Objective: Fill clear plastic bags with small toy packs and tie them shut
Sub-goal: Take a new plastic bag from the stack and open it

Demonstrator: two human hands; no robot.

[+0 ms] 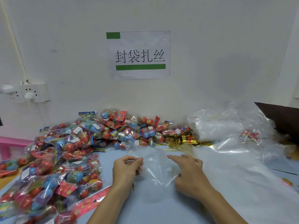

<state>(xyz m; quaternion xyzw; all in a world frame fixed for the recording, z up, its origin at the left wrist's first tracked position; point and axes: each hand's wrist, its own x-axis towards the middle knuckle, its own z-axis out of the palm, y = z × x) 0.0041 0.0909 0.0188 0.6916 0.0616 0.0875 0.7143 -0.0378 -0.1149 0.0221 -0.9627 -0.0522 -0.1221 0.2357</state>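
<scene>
An empty clear plastic bag (155,168) lies on the blue table in front of me. My left hand (125,169) pinches the bag's left edge between thumb and curled fingers. My right hand (189,172) rests on the bag's right side, index finger stretched out toward the left, other fingers bent. A big heap of small toy packs (68,152) with red and blue balls fills the left and back of the table. Gold twist ties (181,140) lie in a bundle behind the bag.
A pile of clear bags (226,126) sits at the back right against the wall. A power strip (25,92) hangs on the wall at left. A paper sign (140,54) is taped above. A pink stool (9,144) stands at far left.
</scene>
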